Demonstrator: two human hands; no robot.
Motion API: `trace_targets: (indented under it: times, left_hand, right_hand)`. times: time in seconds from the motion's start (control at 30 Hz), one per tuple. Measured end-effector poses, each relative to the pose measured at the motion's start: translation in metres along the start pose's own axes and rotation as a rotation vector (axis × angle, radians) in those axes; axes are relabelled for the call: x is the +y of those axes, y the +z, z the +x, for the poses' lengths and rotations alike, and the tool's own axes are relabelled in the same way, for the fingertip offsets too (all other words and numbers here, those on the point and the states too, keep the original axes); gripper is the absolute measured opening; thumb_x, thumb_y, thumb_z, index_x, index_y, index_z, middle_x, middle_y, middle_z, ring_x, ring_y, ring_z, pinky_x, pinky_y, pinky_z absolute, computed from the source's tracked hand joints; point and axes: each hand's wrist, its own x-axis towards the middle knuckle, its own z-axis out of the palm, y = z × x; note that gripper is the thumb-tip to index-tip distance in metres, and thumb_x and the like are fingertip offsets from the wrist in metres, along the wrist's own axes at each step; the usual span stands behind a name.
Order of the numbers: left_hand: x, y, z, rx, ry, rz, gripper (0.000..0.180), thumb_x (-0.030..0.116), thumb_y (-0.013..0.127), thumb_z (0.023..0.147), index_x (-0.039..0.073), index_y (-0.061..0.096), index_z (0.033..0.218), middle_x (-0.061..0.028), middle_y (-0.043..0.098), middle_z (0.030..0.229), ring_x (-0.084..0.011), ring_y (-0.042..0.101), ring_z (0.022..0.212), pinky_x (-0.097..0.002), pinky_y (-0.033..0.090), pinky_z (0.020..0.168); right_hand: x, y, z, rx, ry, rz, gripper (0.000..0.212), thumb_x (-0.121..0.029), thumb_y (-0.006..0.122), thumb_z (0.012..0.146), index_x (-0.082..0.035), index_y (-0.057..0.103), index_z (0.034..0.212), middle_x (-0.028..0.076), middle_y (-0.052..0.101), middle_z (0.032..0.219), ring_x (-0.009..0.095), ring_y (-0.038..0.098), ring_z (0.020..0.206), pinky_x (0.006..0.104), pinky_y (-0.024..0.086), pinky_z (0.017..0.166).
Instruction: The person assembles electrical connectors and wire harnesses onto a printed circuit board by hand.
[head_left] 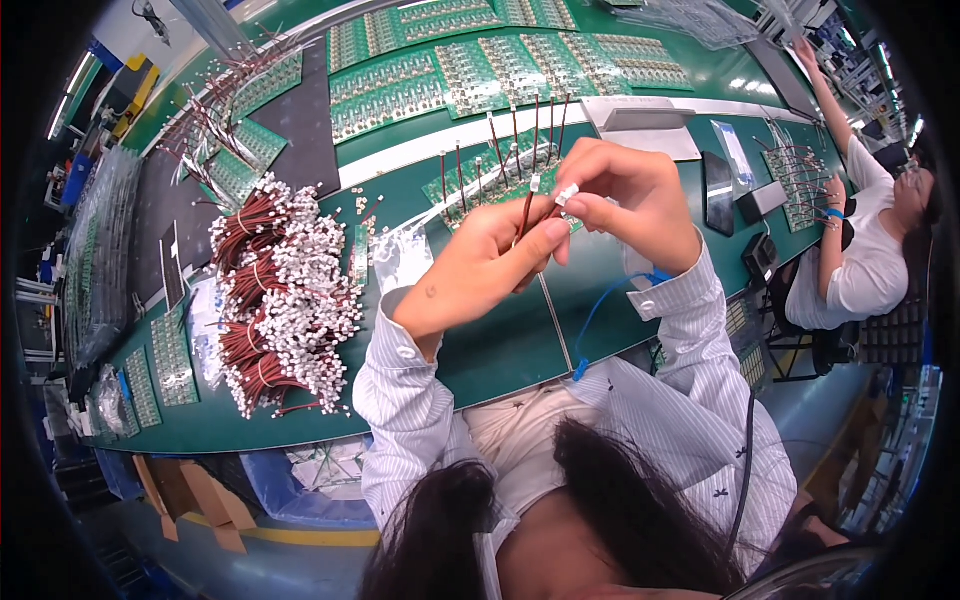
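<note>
My left hand (485,265) is closed around short dark red cables; one white plug (535,184) sticks up out of its fingers. Just right of it, my right hand (635,195) pinches a white connector (567,194) between thumb and forefinger. The two hands nearly meet, and the lower ends of the held cables are hidden. Behind them lies a green circuit board (435,190) with several dark red cables (460,175) standing upright from it. Left of my left hand is a big pile of bundled cables (265,275) with white connectors.
Rows of green circuit boards (390,95) lie along the back of the green table (480,360). A grey metal bracket (640,125) and a dark phone-like device (718,190) stand to the right. A blue cord (595,315) runs from my right wrist. A co-worker (860,240) works at the far right.
</note>
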Motion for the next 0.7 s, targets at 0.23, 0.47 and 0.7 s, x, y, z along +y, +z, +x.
trace_targets:
  times: [0.23, 0.47, 0.7]
  left_hand:
    - [-0.003, -0.003, 0.0, -0.13, -0.016, -0.115, 0.037, 0.032, 0.032, 0.092, 0.002, 0.05, 0.079, 0.0048, 0.035, 0.053, -0.004, 0.034, 0.047, -0.0191, 0.029, 0.043]
    - [-0.003, 0.001, 0.002, 0.029, 0.039, -0.096, 0.042, 0.032, 0.028, 0.092, -0.004, 0.05, 0.084, 0.0013, 0.036, 0.049, -0.0056, 0.031, 0.041, -0.0199, 0.03, 0.042]
    - [-0.002, -0.005, 0.004, 0.225, 0.099, -0.186, 0.037, 0.029, 0.032, 0.091, -0.003, 0.048, 0.082, 0.0018, 0.033, 0.049, -0.0039, 0.025, 0.039, -0.0193, 0.024, 0.038]
  right_hand:
    - [0.001, -0.003, -0.001, 0.067, -0.018, 0.166, 0.01, -0.006, 0.058, 0.077, 0.002, 0.055, 0.083, 0.006, 0.055, 0.076, 0.009, 0.052, 0.062, 0.0198, 0.043, 0.053]
    - [-0.002, -0.012, -0.006, 0.363, -0.181, 0.476, 0.014, -0.011, 0.047, 0.081, 0.001, 0.046, 0.089, 0.009, 0.052, 0.069, 0.012, 0.047, 0.051, 0.0233, 0.041, 0.043]
    - [-0.001, -0.015, -0.012, 0.436, -0.3, 0.502, 0.015, -0.011, 0.047, 0.081, 0.002, 0.044, 0.088, 0.012, 0.052, 0.071, 0.014, 0.049, 0.053, 0.0268, 0.044, 0.045]
